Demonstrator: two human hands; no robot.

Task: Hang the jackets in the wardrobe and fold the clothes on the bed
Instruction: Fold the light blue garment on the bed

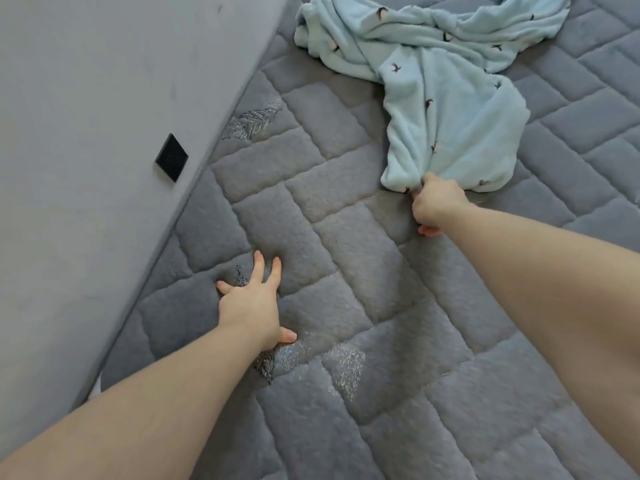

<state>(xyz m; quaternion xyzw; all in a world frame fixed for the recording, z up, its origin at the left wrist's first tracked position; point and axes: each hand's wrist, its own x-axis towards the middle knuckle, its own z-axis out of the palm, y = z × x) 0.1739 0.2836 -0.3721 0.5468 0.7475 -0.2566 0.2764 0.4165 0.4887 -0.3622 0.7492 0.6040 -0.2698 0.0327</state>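
While the right hand [437,202] pinches the near edge of the pale blue fleece garment [446,98], its fingers curled into the fabric, the left hand [251,299] lies spread flat on the bed [346,237], fingers straight and pressing into the grey quilted cover as a prop. The garment lies crumpled toward the far side of the bed, twisted in the middle, its far end bunched near the top of the view.

The step in hand looks like drawing the garment closer so it can be laid out for folding. It would go best as a steady, low pull along the cover, not a lift, since plush fleece likely drags on the plush quilting and a one-point pinch tends to stretch one corner while the rest stays twisted. Bringing the left hand over to take a second point on the same edge should let the cloth be shaken flat.

A grey wall [86,133] runs along the bed's left side, carrying a small black square panel [171,157]. Nothing lies between the garment and the person; the bracing left arm is the only thing near the pulling path.
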